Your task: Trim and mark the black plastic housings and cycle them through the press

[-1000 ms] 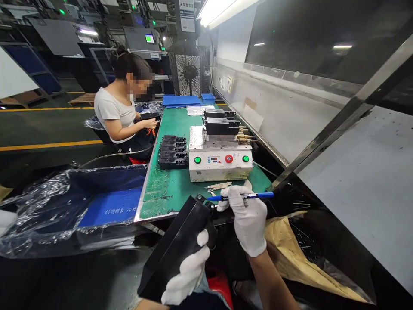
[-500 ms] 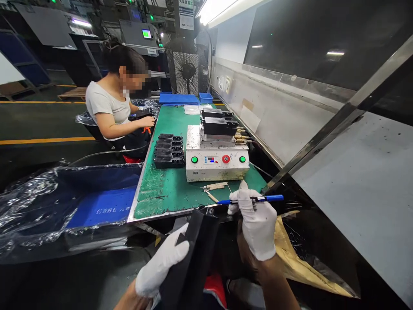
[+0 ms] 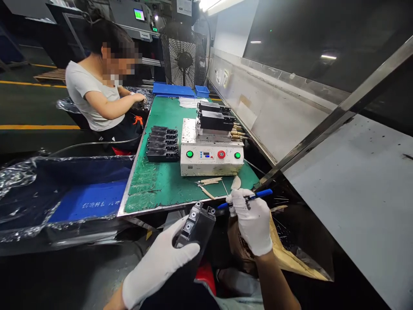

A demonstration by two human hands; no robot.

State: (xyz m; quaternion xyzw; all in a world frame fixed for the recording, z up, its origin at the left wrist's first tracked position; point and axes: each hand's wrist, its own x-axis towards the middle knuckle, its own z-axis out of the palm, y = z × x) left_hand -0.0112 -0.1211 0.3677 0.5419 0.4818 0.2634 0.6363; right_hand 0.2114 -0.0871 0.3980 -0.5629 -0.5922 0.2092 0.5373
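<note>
Looked along a green-topped desk [image 3: 137, 193], with a film-lined bin [image 3: 75, 173] beside its left edge. Saw behind the bin a co-worker [image 3: 95, 97] in a white short-sleeved top, seated at the desk's left side. Noticed a black fan [image 3: 184, 60] past the far end. Found on the desk a white control box [image 3: 209, 165], with black housings [image 3: 216, 122] on its top fixture and a row of similar housings [image 3: 161, 153] just to its left. Gripped a black plastic housing [image 3: 203, 226] in the gloved left hand [image 3: 163, 256], tilted, off the desk and in front of its near edge, with the thumb across its face. Pinched a blue marker [image 3: 263, 193] in the gloved right hand [image 3: 253, 221], with one end just beside the housing's upper corner; could not tell whether touching. Made out green buttons [image 3: 189, 153] flanking a red button [image 3: 221, 154] on the control box.
</note>
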